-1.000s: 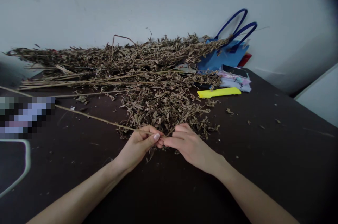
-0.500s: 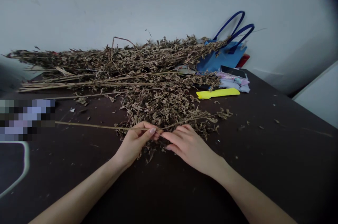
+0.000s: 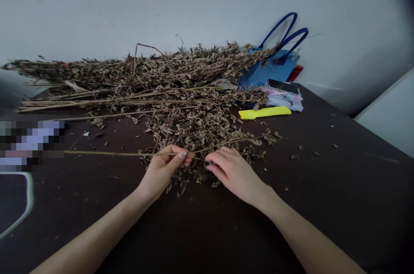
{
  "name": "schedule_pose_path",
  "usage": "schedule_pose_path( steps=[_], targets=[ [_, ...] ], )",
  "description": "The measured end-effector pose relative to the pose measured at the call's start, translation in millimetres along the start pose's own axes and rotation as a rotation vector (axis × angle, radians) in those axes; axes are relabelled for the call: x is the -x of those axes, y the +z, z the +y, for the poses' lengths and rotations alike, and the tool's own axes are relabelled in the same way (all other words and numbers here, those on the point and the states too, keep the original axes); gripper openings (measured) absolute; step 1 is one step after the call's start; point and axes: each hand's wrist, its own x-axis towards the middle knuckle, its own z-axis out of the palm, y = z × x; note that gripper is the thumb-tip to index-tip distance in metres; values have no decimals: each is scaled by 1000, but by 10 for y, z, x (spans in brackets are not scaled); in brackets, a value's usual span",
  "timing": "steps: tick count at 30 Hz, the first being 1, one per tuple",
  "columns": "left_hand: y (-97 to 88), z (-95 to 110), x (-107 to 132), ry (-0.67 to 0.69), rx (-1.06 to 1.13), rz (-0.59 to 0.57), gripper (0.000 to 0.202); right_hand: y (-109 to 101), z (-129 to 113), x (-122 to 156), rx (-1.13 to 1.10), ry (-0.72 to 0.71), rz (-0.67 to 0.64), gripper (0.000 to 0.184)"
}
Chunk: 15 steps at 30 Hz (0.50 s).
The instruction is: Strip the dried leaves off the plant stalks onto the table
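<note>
My left hand (image 3: 163, 169) pinches a long, thin dried plant stalk (image 3: 106, 153) between thumb and fingers. Its bare end points left, and the leafy tip lies out to the right past my hands. Just right of it, my right hand (image 3: 234, 172) has curled fingers close to a short side twig of the stalk. The fingertips come together there, but what they pinch is too small to make out. Beneath both hands spreads a heap of crumpled dried leaves (image 3: 190, 129) on the dark table (image 3: 200, 239).
Behind lie bundles of dried leafy stalks (image 3: 129, 71) along the wall. At the back right are a blue bag (image 3: 258, 71) with dark handles, a phone (image 3: 283, 86) on patterned cloth or packaging, and a yellow strip-like object (image 3: 265, 112). A pale cable (image 3: 29, 196) curves at the left.
My right hand has drawn slightly away from the left, to the right, widening the gap between them. My left hand still grips the stalk. The whole view has shifted a little.
</note>
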Motion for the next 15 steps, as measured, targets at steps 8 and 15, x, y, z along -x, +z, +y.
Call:
schedule_pose_path(
  steps=[8, 15],
  targets=[
    [-6, 17, -9, -6, 49, 27, 13, 22, 12, -13, -11, -34, -21, 18],
    [-25, -8, -19, -6, 65, 27, 12, 51, 10, -14, -53, -61, -19, 21]
  ],
)
